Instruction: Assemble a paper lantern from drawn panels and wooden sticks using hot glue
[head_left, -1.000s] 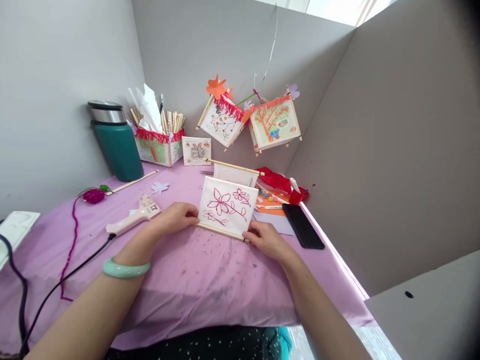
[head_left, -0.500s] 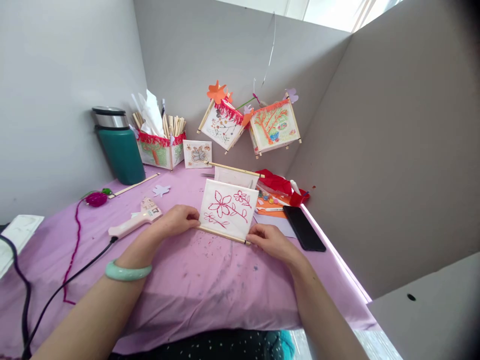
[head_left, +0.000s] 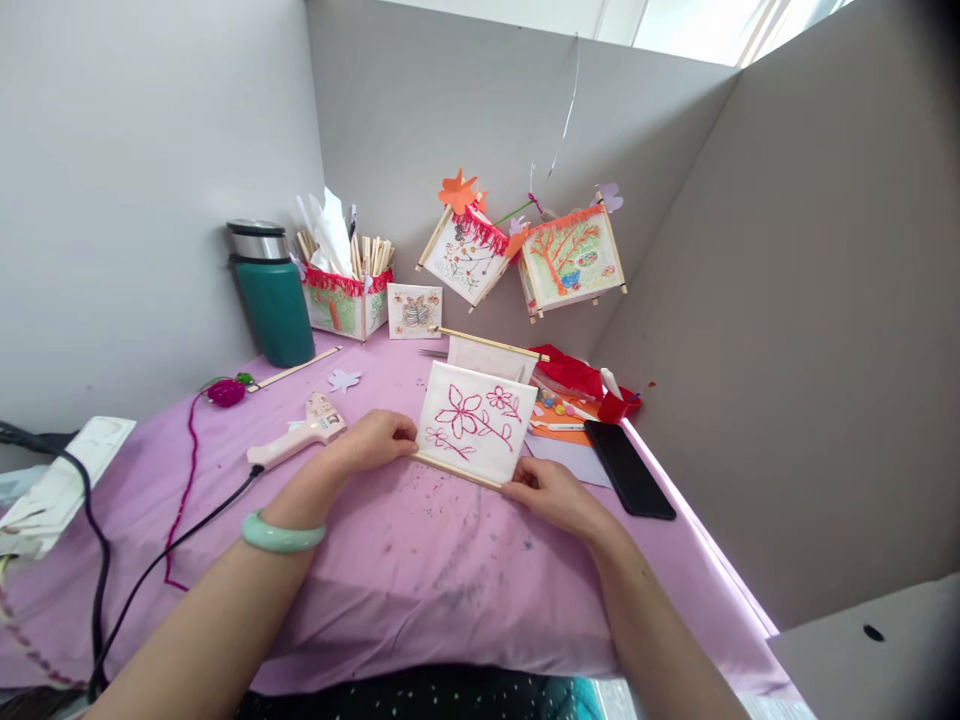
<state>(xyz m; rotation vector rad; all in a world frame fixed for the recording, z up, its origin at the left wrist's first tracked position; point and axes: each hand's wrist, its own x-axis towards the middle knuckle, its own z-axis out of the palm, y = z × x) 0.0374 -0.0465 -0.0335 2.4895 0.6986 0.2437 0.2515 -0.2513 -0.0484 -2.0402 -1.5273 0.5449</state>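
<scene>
A white panel with red flowers drawn on it (head_left: 478, 415) leans back in front of me on the table. Along its bottom edge runs a thin wooden stick (head_left: 459, 471). My left hand (head_left: 375, 440) is closed on the stick's left end at the panel's lower left corner, and my right hand (head_left: 553, 495) pinches its right end. Behind the flower panel stands a second white panel (head_left: 487, 358), mostly hidden, with another wooden stick (head_left: 491, 343) along its top. Whether the two panels are joined cannot be seen.
A pink glue gun (head_left: 296, 440) with a black cord lies left of my left hand. Farther back stand a green tumbler (head_left: 274, 312) and a decorated box of sticks (head_left: 337, 305). Decorated panels (head_left: 574, 255) hang above. A black phone (head_left: 628, 468) lies at the right.
The whole scene has shifted slightly right and down in view as the camera turned left. Both hands keep the same hold, and the panel looks unmoved on the table.
</scene>
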